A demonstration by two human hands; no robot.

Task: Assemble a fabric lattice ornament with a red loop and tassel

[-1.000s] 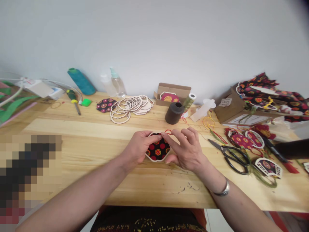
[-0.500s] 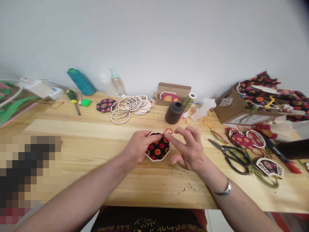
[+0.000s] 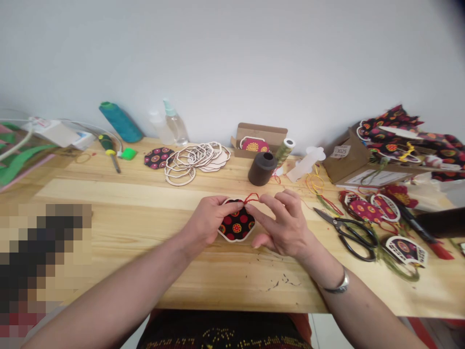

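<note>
My left hand (image 3: pixel 209 218) grips a flat pendant (image 3: pixel 238 225) at its upper left, thumb on the front. The pendant has dark fabric with red and yellow round motifs and a pale scalloped rim. A red cord (image 3: pixel 251 196) loops up from its top edge. My right hand (image 3: pixel 285 223) is on the other side, its index fingertip pressing at the pendant's top right near the cord. Its thumb stands apart, below, and the other fingers are bent beside the cord's end. Whether they touch the cord, I cannot tell.
Black-handled scissors (image 3: pixel 354 235) and finished pendants (image 3: pixel 407 251) lie at the right, before a cardboard box (image 3: pixel 348 157) of fabric. Behind my hands stand a black spool (image 3: pixel 261 168) and a small carton (image 3: pixel 261 131). Pale frames (image 3: pixel 198 162) and a screwdriver (image 3: pixel 109 150) lie left.
My right hand's raised fingers have lowered slightly toward the red cord, and its thumb has shifted a little left. The cord loop looks wider. My left hand stays on the pendant.
</note>
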